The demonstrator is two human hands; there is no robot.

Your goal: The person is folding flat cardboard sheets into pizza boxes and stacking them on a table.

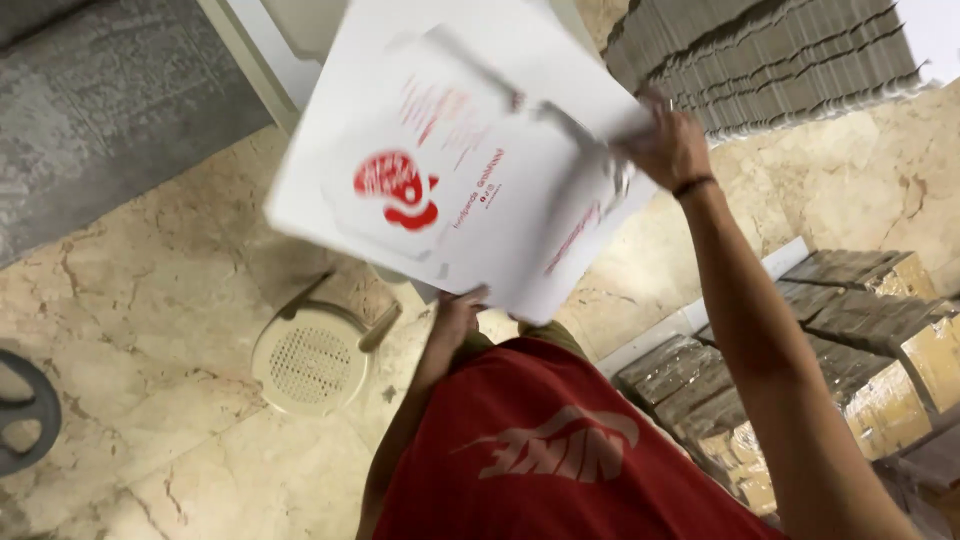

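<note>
The person is holding a large white flat cardboard sheet (pixel 470 150) with red print up in front of the body, still unfolded so far as the blur shows, with stacks of flat cardboard (pixel 770 60) waiting beyond and wrapped bundles (pixel 860 350) lying alongside. The right hand (pixel 672 145) is closing around the sheet's far edge and the left hand (pixel 458 312) is gripping its near edge. Open marble floor (pixel 170 290) is lying to the person's left, broken by a pale plastic stool (pixel 312 358) just under the sheet.
</note>
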